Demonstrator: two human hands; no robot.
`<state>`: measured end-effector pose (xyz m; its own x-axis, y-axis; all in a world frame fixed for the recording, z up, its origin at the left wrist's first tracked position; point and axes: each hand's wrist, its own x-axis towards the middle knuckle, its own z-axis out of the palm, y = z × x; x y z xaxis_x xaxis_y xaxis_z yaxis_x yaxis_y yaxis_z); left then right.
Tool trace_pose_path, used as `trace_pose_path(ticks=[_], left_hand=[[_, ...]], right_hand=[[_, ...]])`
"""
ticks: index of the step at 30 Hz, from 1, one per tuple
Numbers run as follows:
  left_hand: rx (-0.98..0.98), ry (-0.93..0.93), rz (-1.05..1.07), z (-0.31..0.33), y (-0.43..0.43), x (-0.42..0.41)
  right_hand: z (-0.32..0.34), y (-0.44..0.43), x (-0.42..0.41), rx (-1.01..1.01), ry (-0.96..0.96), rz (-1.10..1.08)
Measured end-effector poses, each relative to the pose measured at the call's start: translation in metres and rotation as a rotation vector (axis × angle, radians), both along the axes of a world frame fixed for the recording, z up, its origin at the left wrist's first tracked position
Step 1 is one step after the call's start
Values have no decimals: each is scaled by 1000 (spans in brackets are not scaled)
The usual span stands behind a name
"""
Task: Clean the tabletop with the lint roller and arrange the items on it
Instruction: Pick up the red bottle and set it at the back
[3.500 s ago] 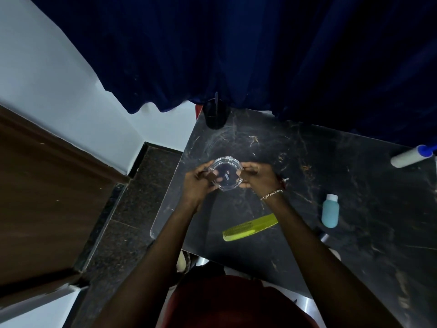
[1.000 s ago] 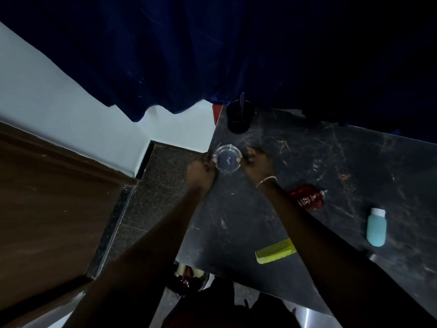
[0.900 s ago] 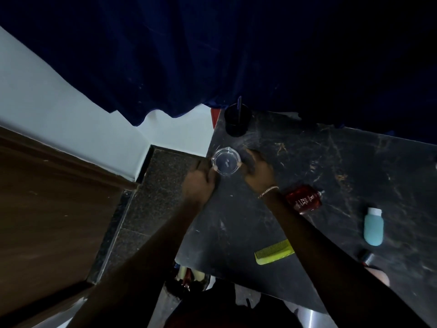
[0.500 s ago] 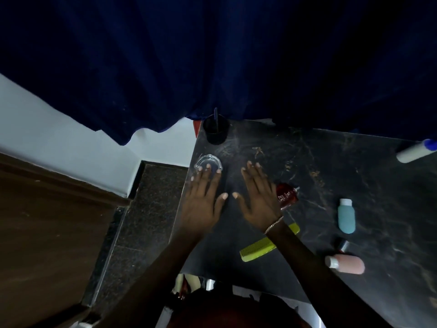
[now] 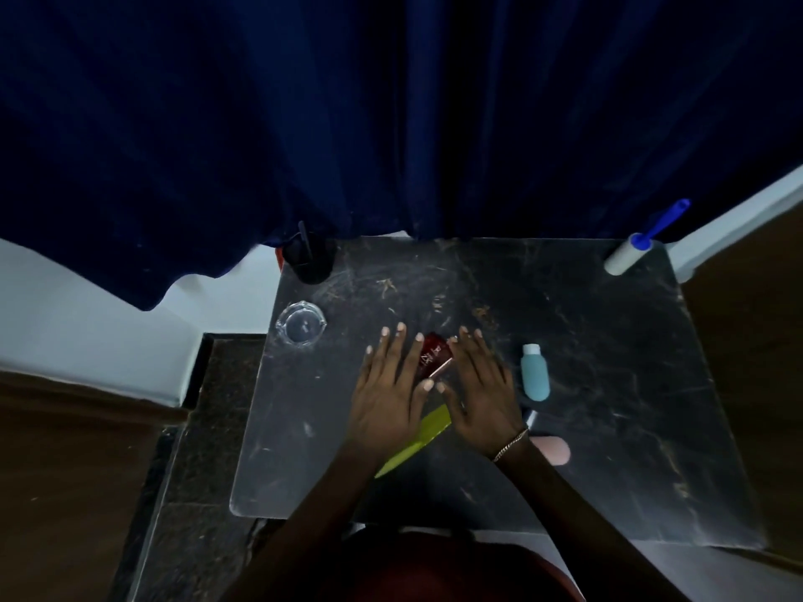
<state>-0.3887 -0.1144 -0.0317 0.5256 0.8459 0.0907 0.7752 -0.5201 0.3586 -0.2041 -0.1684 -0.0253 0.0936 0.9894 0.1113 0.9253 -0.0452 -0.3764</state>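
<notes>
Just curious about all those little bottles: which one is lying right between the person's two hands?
The dark red bottle, lying between both hands. The teal bottle and pink bottle lie off to the right.

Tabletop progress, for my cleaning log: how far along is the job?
Done: the clear glass ashtray sits near the black pen cup at the far left corner. In hand: left hand and right hand, both open, flank the red bottle. Left: scratchy debris marks the dark marble tabletop; the white, blue-handled lint roller lies untouched; green comb, teal bottle and pink bottle remain scattered.
</notes>
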Motion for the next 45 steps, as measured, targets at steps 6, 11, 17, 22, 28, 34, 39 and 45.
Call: trace_pose_path(ticks=[6,11,17,22,28,34,39,45], left_hand=[[-42,34,-40,-13,-35,57],[-160,102,-16,-24,-60,84],[-301,181,34,-40,-77,96],[-327,178,54,-42,-67,102],[-286,178,178,-30,-16,92],[-372,279,138,-29,25,81],[-445,319,125,-34,34,79],[-468,253,137,-38,36,75]], right_hand=[[-9,-39,62,55,62,-49],[-27,-55,98,-139,237,-133],[-31,-44,109,-423,234,-181],[-33,-24,95,-602,194,-129],[-33,4,75,-576,270,-116],[-33,27,57,-526,291,-115],[-34,38,41,-502,226,-186],[-39,52,21,-532,357,-271]])
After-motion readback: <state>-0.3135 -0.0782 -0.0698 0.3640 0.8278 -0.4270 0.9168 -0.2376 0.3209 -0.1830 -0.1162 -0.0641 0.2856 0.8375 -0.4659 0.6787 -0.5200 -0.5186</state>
